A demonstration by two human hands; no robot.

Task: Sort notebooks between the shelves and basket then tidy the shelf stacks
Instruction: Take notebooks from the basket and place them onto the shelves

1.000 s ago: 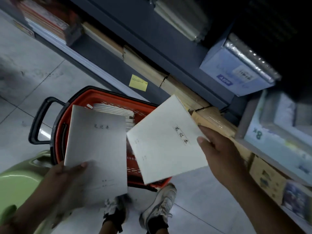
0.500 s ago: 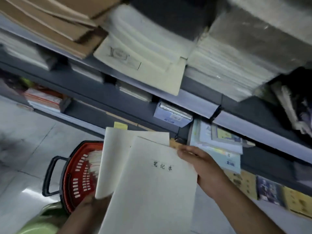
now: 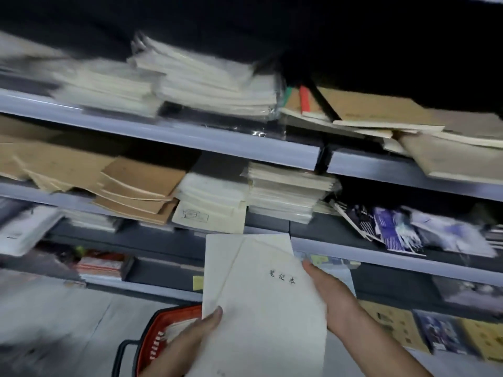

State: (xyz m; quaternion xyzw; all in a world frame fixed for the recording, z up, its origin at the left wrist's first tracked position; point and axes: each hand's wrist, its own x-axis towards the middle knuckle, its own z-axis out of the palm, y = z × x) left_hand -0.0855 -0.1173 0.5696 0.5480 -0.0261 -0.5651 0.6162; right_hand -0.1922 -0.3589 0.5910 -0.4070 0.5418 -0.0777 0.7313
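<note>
Two white notebooks are held overlapped in front of the shelves. The front white notebook (image 3: 269, 308) carries black characters on its cover; the rear white notebook (image 3: 217, 262) shows behind it at the upper left. My left hand (image 3: 196, 336) pinches them at their left edge with the thumb on top. My right hand (image 3: 326, 295) grips the front one at its right edge. The red basket (image 3: 152, 341) with a black handle stands on the floor below, with notebooks inside. White notebook stacks (image 3: 283, 191) and brown notebook stacks (image 3: 136, 186) lie on the middle shelf.
The upper shelf (image 3: 217, 142) holds untidy white stacks (image 3: 206, 85) and brown notebooks (image 3: 381, 112) that overhang its edge. Dark patterned booklets (image 3: 394, 227) lean at the right. Lower shelves hold coloured packs. Grey floor tiles (image 3: 54, 322) lie at the lower left.
The view has swung up from the basket to the higher shelves. The two notebooks, held apart a second ago, are now together and raised toward the middle shelf.
</note>
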